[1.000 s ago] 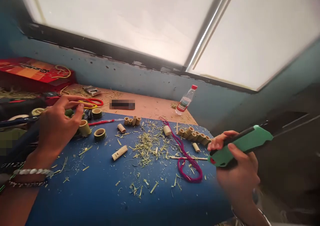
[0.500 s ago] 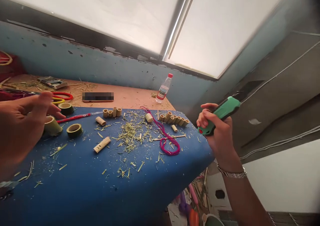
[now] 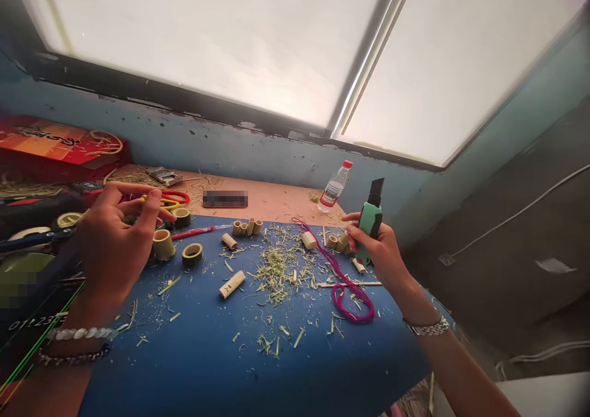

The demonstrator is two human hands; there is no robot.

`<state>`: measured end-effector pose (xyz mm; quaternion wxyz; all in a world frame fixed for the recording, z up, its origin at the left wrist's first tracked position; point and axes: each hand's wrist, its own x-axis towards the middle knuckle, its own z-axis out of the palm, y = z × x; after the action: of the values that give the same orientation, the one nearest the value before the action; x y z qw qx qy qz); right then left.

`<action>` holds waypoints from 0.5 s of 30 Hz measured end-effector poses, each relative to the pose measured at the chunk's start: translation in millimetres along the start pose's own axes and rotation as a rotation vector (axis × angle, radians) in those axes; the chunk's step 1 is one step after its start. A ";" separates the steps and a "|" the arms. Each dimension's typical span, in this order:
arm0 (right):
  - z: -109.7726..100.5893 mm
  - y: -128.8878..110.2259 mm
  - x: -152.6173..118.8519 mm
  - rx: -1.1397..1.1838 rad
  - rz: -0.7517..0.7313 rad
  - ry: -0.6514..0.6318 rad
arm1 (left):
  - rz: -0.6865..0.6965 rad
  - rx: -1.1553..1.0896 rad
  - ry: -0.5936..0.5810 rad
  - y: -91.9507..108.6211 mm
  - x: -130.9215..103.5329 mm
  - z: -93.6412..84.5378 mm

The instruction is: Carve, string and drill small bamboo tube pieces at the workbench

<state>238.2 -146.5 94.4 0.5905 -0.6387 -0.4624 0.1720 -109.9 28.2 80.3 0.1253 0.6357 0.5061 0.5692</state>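
Observation:
My right hand [image 3: 386,252] is wrapped round the handle of a green and black utility knife [image 3: 369,221], its dark blade standing out and pointing up. Below and behind the knife are short cut bamboo tubes [image 3: 332,242] and a bundle of magenta cord [image 3: 340,277]. My left hand [image 3: 115,245] hovers over the left side of the table, fingers loosely bent and apart, nothing visible in them. Just beyond its fingertips lie red- and yellow-handled scissors [image 3: 177,197]. A bamboo ring [image 3: 192,255] and a taller bamboo tube [image 3: 165,245] stand close to it.
Shavings [image 3: 276,272] litter the blue table cover [image 3: 221,355]. Split bamboo pieces [image 3: 232,285] and a red pen [image 3: 193,232] lie there too. A water bottle [image 3: 334,189] and a phone [image 3: 225,200] are at the back, with a red box [image 3: 59,143] far left.
My right hand has brought the knife left over the table and turned its blade upright. My left hand has moved right and further into view. The view has shifted left.

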 end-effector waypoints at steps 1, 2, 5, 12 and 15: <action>5.2 -0.4 4.0 0.002 -0.013 -0.015 | -0.002 -0.014 0.005 -1.2 0.3 0.1; 10.4 -0.3 8.0 -0.002 -0.022 -0.032 | 0.001 -0.006 0.005 -1.9 0.4 0.0; 26.3 2.1 18.7 -0.047 -0.022 -0.098 | 0.021 0.084 -0.018 -1.1 0.0 -0.6; 52.4 21.0 32.7 -0.067 0.010 -0.308 | -0.039 0.144 -0.067 5.3 -2.3 -1.1; 55.8 35.5 33.6 -0.078 0.033 -0.372 | -0.035 0.187 -0.094 7.7 -3.0 -1.8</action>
<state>226.5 -82.2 59.4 0.4667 -0.6260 -0.5593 0.2785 -107.0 21.5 84.7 0.0987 0.6618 0.5616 0.4867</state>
